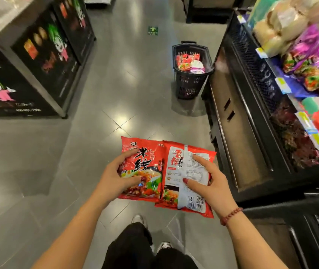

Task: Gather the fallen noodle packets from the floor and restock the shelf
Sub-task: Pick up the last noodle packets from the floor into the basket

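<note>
The left hand (115,177) clamps its fingers (128,154) on a red noodle packet (145,162) printed 米线. The right hand (209,181) grips a second packet (176,167), barcode side up. Both packets are above the floor (38,162), near the shelf (255,74).

You have two red plastic noodle packets: one front-side packet (145,164) at 11 o'clock, one back-side packet (174,167) at 1 o'clock. Two hands, left hand (115,177) and right hand (211,183), hold one each. One black plastic mesh basket (187,86) stands farther off at 1 o'clock, its packets too jumbled to count. One green floor sticker (152,30) lies at 12 o'clock.
</note>
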A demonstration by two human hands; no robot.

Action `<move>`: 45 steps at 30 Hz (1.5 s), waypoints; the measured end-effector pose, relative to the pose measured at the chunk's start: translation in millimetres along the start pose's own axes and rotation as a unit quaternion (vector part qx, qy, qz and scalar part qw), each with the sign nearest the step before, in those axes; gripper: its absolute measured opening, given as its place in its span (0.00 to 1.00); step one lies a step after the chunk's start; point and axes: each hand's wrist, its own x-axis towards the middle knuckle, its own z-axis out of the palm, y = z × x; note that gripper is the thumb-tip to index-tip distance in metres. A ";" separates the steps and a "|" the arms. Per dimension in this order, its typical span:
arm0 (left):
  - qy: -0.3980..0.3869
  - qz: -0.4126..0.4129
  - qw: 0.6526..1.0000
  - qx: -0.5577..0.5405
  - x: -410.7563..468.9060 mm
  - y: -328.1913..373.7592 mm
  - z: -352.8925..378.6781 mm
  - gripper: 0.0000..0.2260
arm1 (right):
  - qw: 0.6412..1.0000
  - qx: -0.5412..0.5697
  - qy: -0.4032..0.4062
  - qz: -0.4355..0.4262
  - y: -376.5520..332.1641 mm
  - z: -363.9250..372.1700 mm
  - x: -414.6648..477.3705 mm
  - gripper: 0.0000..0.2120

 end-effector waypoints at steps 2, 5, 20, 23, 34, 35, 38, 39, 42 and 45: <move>-0.001 0.003 1.000 0.010 43.5 7.2 -9.7 0.30 | 1.000 -0.004 -0.002 0.003 -6.3 6.1 43.3 0.28; -0.001 0.004 1.000 0.019 116.4 14.7 -28.1 0.30 | 1.000 0.000 0.004 0.003 -15.6 15.5 115.0 0.28; -0.055 0.018 0.998 0.024 470.0 124.8 -84.9 0.31 | 0.995 -0.016 0.097 0.022 -96.5 24.5 432.8 0.28; -0.060 0.012 0.998 0.026 533.8 135.0 -74.6 0.31 | 0.994 -0.017 0.100 0.029 -96.2 10.0 497.1 0.28; -0.030 0.010 0.999 0.027 760.6 213.4 -23.0 0.29 | 0.993 -0.050 0.107 0.025 -133.1 -76.4 740.3 0.29; -0.032 0.009 0.999 0.029 778.1 220.0 -19.2 0.29 | 0.993 -0.051 0.106 0.026 -137.7 -83.5 758.0 0.29; -0.033 -0.002 0.999 0.026 832.7 234.2 -10.2 0.30 | 0.992 -0.045 0.111 0.031 -146.2 -100.0 807.0 0.30; -0.034 -0.007 0.999 0.026 852.0 237.8 -6.4 0.30 | 0.992 -0.044 0.117 0.035 -146.9 -105.6 823.7 0.30; -0.047 -0.007 0.999 0.024 905.7 247.9 6.5 0.29 | 0.990 -0.047 0.132 0.036 -145.2 -122.2 870.7 0.30; -0.072 -0.013 0.997 0.018 967.3 253.1 22.7 0.29 | 0.984 -0.054 0.161 0.056 -140.8 -143.3 921.6 0.29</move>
